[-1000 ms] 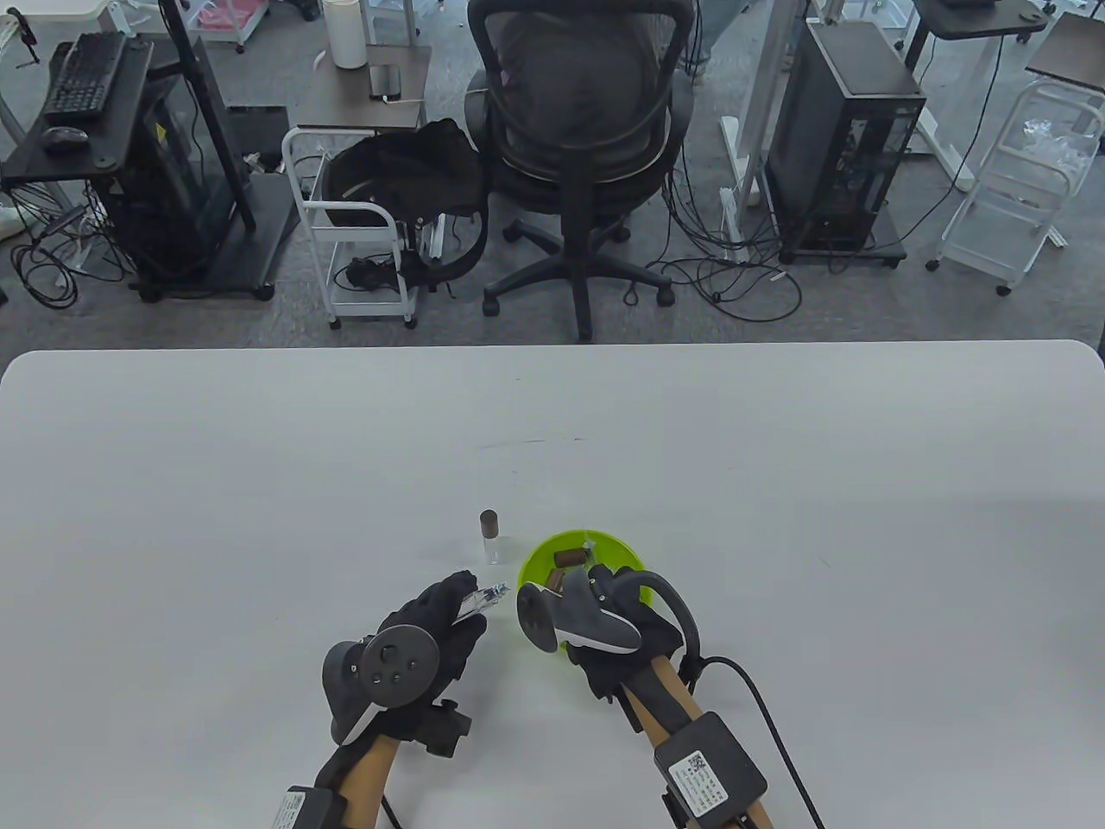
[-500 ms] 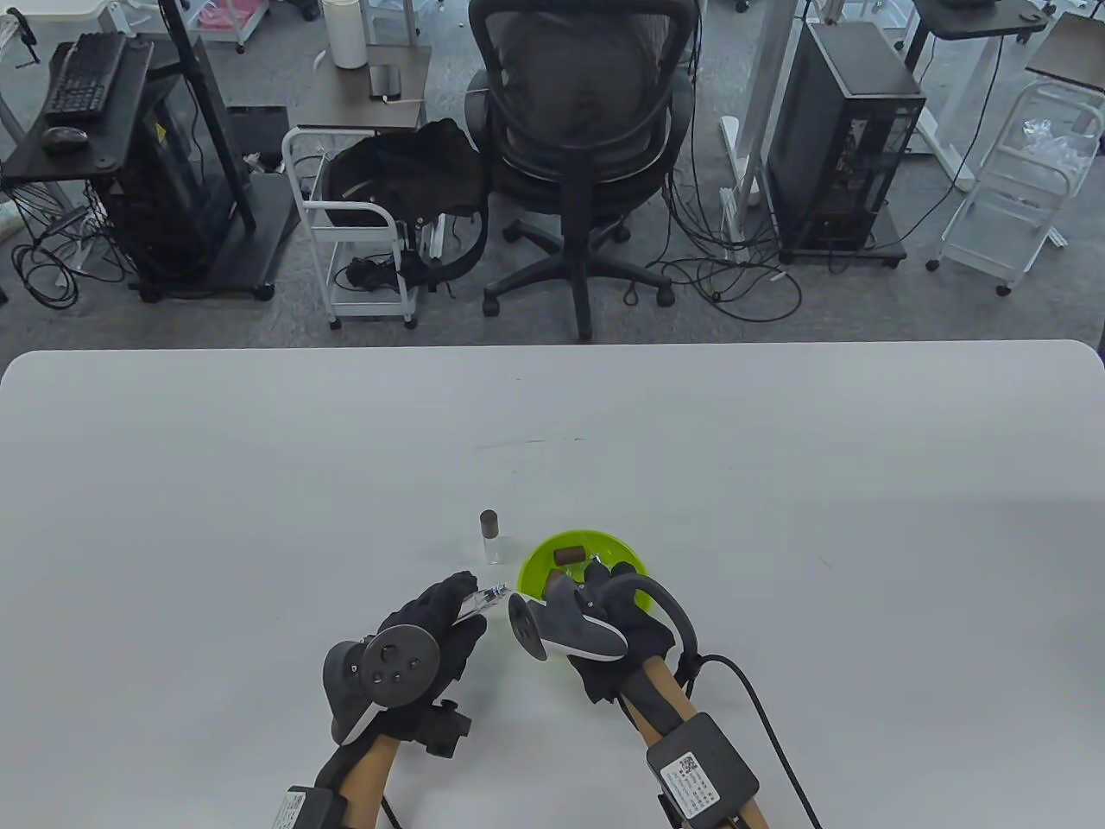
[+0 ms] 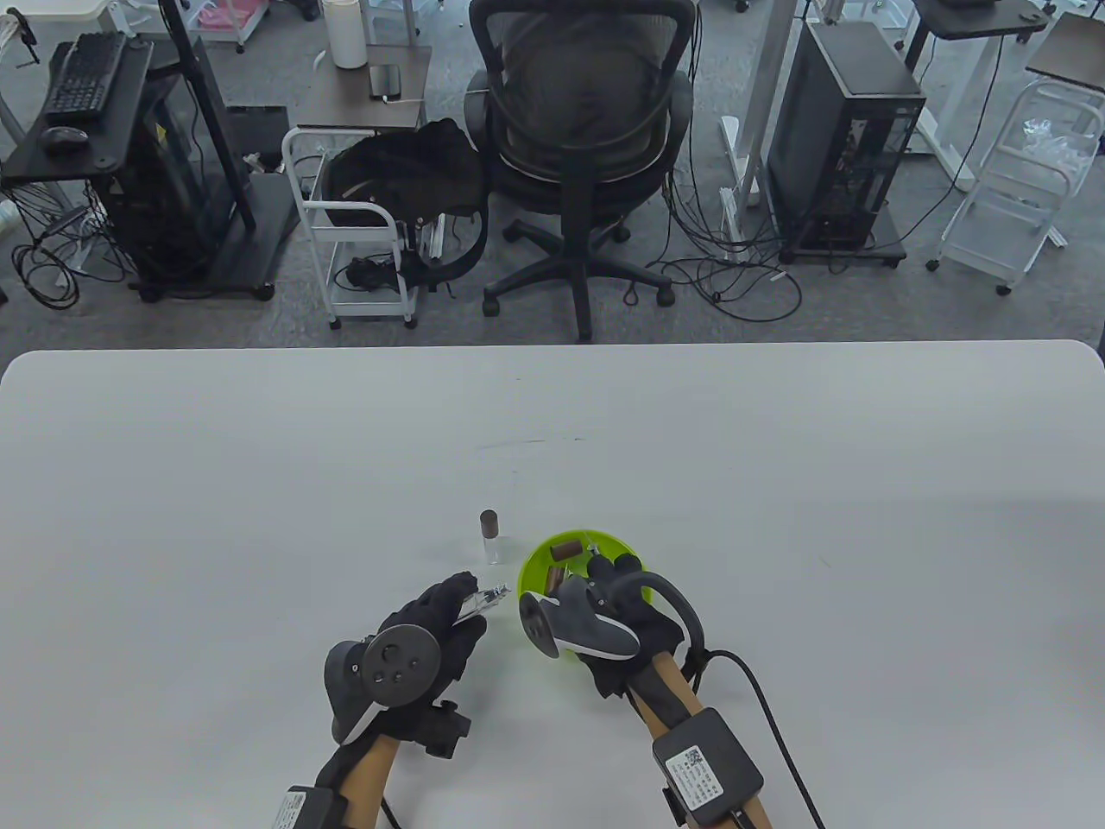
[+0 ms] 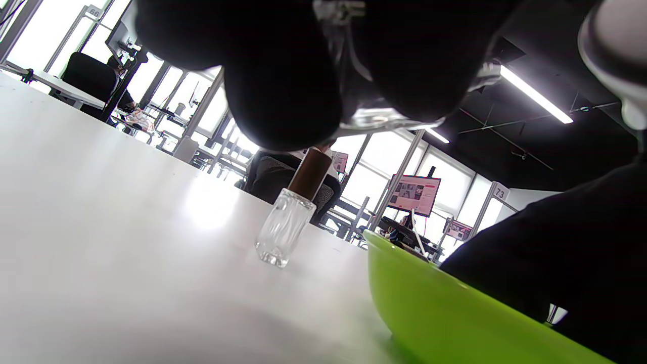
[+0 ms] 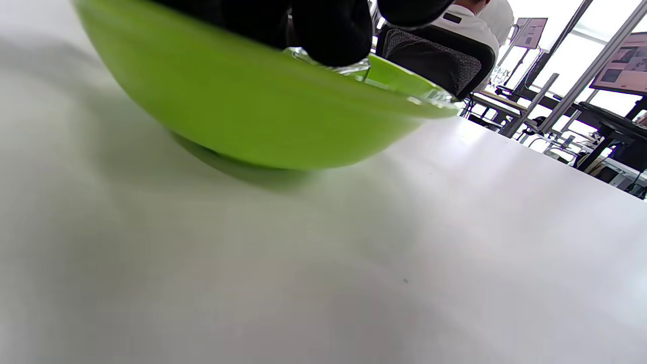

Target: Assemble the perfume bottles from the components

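So far I count one finished bottle [image 3: 491, 535]: clear glass with a brown cap on, standing upright on the table [image 3: 259, 484] just left of the green bowl [image 3: 537, 566], a little below the middle of the table view. My left hand [image 3: 432, 626], low and left of centre, has its fingers curled round a second clear bottle [image 3: 483, 598] that lies tilted in the grip, its neck poking out toward the bowl with no cap on it. My right hand [image 3: 617, 604] reaches into the bowl, where brown caps [image 3: 565, 550] and some small clear parts lie; in the right wrist view the fingertips [image 5: 331, 33] sit at the rim against something glassy, but I cannot tell whether they have it pinched or only touch it. By my reckoning the second bottle needs its insert and cap, and what is left in the bowl suggests more assembly after that. As for writing, the left wrist view shows "66" and "73" on posts in the room, and the box on my right forearm [image 3: 704, 777] carries a square code label too small to read.
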The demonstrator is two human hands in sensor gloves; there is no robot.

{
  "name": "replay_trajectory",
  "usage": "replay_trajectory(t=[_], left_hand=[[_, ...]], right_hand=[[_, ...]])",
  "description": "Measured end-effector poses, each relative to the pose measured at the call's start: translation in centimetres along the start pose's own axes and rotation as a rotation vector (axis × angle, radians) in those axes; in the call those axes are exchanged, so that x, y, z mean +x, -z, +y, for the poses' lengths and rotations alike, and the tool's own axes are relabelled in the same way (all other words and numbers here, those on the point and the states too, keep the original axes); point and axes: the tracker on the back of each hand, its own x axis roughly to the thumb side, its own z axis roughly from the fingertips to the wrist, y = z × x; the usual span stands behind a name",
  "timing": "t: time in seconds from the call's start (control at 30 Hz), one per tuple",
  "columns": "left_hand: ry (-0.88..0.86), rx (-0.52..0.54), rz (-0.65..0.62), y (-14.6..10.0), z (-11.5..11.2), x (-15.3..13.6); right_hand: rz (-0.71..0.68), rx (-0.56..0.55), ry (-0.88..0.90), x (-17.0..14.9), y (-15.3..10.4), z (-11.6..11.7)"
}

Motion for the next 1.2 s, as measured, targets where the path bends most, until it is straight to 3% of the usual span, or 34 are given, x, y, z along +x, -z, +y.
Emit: replay_trajectory(t=[0.23, 0.53, 0.73, 0.97, 1.2], left_hand=[[0.002, -0.001, 0.0, 0.0, 0.0, 0.0], [0.004, -0.004, -0.001, 0.0, 0.0, 0.0], [0.011, -0.01, -0.009, -0.1, -0.2, 0.2], [0.039, -0.032, -0.061, -0.3, -0.6, 1.3], [0.04, -0.038, -0.103, -0.5, -0.8, 2.2]], right_hand=[[0.015, -0.027, -0.042, 0.4, -0.1, 0.2], [-0.001, -0.037, 0.101, -0.9, -0.1, -0.3], [-0.061, -0.164, 0.344, -2.8, -1.4, -0.7], [-0.138, -0.376, 0.599, -5.0, -4.8, -2.1], [-0.208, -0.448, 0.673, -4.6, -6.4, -2.4]])
